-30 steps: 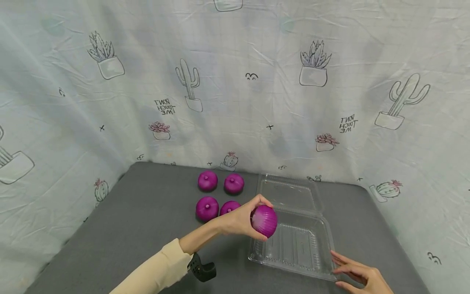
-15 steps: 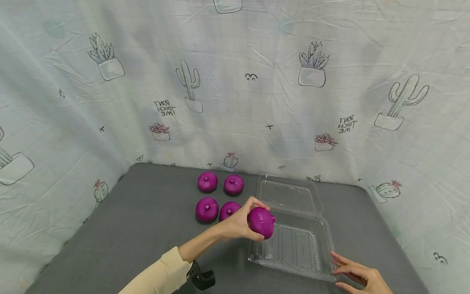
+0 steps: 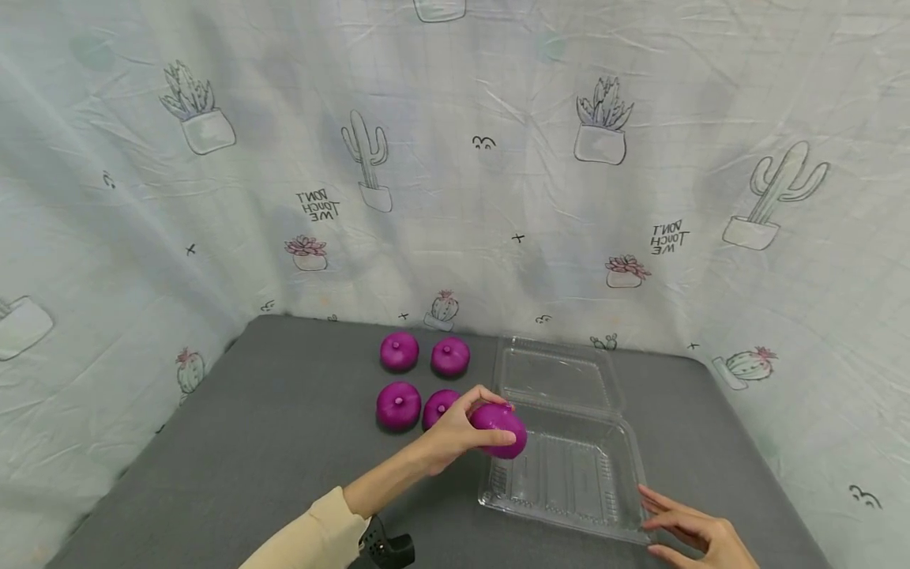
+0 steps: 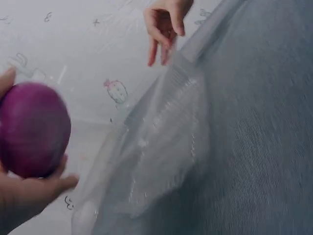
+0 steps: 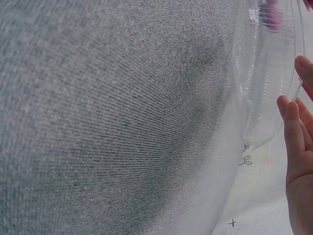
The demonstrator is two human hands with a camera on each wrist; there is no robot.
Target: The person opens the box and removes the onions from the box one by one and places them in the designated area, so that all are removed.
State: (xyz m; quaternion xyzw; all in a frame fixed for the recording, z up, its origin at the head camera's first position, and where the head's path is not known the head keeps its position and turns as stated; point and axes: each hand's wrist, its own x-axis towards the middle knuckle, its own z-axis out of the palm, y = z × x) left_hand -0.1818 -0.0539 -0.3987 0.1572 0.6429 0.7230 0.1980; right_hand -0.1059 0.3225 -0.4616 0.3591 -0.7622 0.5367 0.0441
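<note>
My left hand (image 3: pixel 455 431) grips a purple onion (image 3: pixel 500 431) between thumb and fingers, raised over the left edge of a clear plastic clamshell container (image 3: pixel 569 474). In the left wrist view the same onion (image 4: pixel 33 129) appears slightly blurred, with fingers around its lower side. My right hand (image 3: pixel 700 533) is at the container's near right corner. Its thumb and fingertips pinch the rim, as the right wrist view shows with the hand (image 5: pixel 301 142) on both sides of the thin edge. The container's lid (image 3: pixel 558 375) lies folded back, away from me.
Several more purple onions, such as the front left onion (image 3: pixel 398 406) and the back right onion (image 3: pixel 450 357), sit left of the container. A grey cloth covers the table (image 3: pixel 284 442). A patterned curtain (image 3: pixel 441 197) hangs behind and at both sides.
My left hand has turned the onion, so its pale end and then its stem have swung out of sight. The hand has shifted slightly left. The right hand has stayed at the corner.
</note>
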